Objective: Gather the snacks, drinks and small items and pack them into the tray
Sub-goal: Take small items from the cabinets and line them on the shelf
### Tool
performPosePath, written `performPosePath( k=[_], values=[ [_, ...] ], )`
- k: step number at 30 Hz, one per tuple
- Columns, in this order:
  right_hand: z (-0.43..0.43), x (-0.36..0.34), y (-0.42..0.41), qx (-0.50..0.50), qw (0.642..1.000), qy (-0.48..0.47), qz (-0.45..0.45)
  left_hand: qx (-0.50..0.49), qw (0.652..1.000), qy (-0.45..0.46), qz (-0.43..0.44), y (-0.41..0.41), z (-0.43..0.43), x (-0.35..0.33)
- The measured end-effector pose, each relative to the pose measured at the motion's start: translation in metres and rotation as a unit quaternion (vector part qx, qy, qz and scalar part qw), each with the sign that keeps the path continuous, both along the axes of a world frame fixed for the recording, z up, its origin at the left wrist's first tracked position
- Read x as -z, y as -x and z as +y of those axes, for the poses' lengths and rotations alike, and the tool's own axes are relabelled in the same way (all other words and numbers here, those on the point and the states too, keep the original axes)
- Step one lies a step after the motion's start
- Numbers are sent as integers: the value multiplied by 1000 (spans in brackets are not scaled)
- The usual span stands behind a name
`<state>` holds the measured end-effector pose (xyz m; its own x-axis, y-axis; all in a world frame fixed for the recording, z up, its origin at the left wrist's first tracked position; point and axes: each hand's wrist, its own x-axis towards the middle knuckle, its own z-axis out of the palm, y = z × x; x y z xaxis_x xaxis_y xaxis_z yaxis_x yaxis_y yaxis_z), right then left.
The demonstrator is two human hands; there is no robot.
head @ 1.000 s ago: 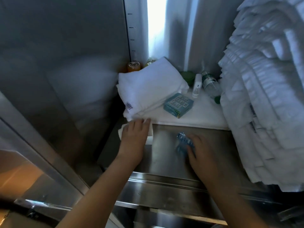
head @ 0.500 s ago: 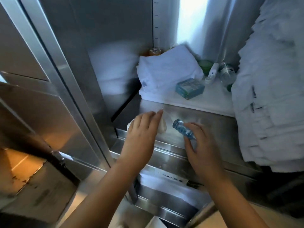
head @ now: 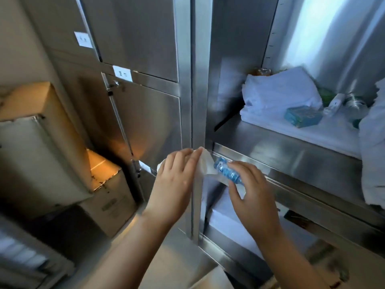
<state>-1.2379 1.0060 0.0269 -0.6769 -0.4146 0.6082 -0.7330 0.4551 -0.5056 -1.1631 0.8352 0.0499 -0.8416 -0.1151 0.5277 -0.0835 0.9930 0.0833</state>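
Holding white packet (head: 203, 165) in left hand (head: 177, 180), fingers over it, thumb hidden; pinching small blue bottle (head: 227, 171) in right hand (head: 253, 197), long axis upper-left to lower-right. Both centre frame, touching. No tray in view. Teal box (head: 302, 116) on shelf (head: 270, 138) upper right, nearer right hand. Bottle print, door labels (head: 123, 73) too blurred to read.

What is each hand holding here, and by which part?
Left hand grips a white packet along its left side. Right hand pinches a small blue bottle by its lower-right end; the other end sticks out free.
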Motion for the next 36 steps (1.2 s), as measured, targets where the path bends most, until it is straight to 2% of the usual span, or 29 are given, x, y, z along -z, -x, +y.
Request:
performPosePath(
  k=[4,8,14,18,23,31,36],
  values=[
    [-62,-2,-62,-56,998,26,21,-58,998,-16,14,-89,-53,0],
    [-146,4,-155,-138,990,38,16,-147,989,-13,11,-211,-114,4],
    [-270,15,-321,-307,949,65,5,-293,955,42,-10,-409,-187,1],
    [-329,5,-420,-410,910,67,11,-390,918,63,11,-522,-215,-6],
    [-385,-7,-518,-514,856,50,31,-505,863,28,11,-631,-230,-7],
    [-461,1,-639,-634,772,37,17,-628,779,-3,-2,-747,-249,2],
    [-530,13,-698,-672,740,34,4,-677,736,-13,-7,-806,-293,14]
  ],
)
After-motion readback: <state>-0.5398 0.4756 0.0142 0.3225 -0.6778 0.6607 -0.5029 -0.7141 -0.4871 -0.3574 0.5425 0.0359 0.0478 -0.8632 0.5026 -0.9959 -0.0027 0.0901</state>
